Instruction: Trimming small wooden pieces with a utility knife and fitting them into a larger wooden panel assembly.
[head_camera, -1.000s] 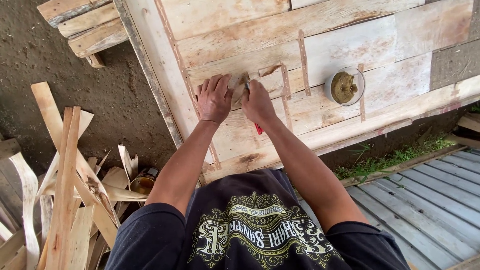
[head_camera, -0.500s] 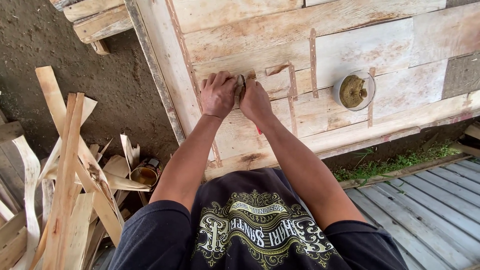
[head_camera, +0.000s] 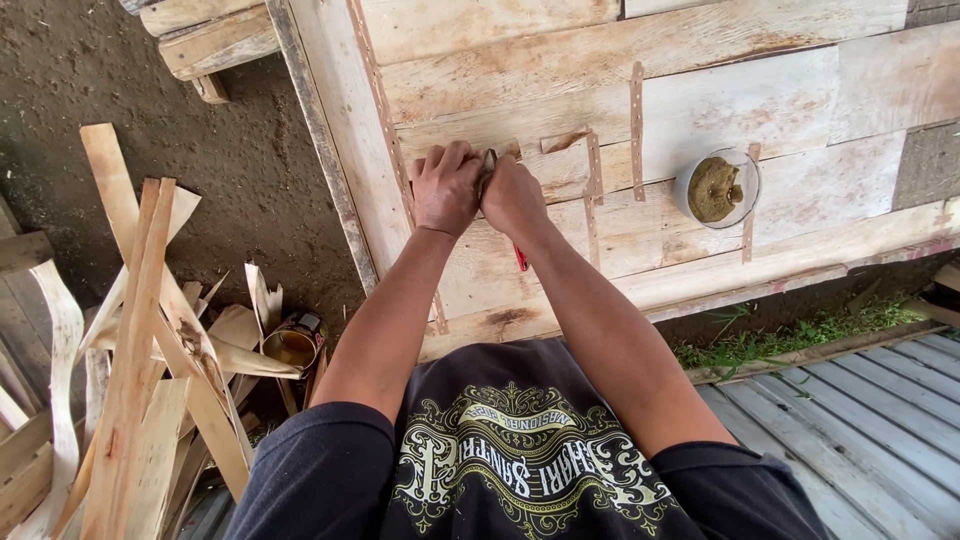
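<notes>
My left hand and my right hand are pressed side by side on a pale, worn wooden panel. Between them a thin dark tool sticks up, and a red handle tip shows under my right wrist, so the right hand grips the tool. The left hand's fingers are curled against the tool or the wood; what it holds is hidden. Thin wooden strips are fixed across the panel near the hands. A small round white cup of brownish paste sits on the panel to the right.
A pile of loose thin wood slats lies on the dirt floor at left, with an open metal tin beside it. Corrugated metal sheeting lies at lower right, grass along the panel's edge.
Both hands stay together at the same spot on the panel. The view has shifted slightly, so the panel and cup sit a little further right and lower.
</notes>
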